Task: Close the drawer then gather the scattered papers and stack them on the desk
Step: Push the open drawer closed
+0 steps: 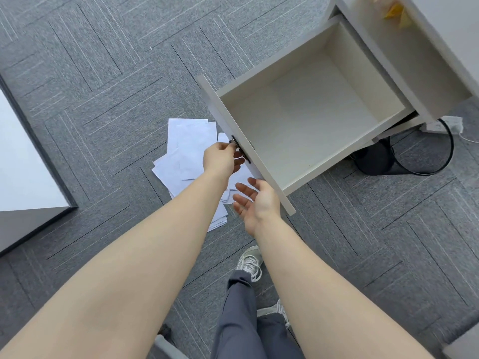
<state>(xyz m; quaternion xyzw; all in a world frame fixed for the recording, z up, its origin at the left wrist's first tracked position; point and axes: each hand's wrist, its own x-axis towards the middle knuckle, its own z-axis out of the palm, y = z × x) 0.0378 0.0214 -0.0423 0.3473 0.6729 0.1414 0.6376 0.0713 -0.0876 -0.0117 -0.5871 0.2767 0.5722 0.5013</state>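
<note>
Head view: the drawer (305, 117) stands fully pulled out above the papers (186, 156) on the floor, left hand (223, 158) pinching its handle (239, 150), right hand (255, 200) spread beside the front; push squarely, evenly.

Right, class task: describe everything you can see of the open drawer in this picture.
The drawer is pulled far out of a pale grey cabinet, seen from above. It is a deep box with off-white inner walls and floor, seemingly laminated board, and nothing shows inside. Its grey front panel carries a dark handle, which the left hand grips. The right hand is open by the panel's lower end; contact is unclear. Scattered papers lie on the carpet below.
</note>
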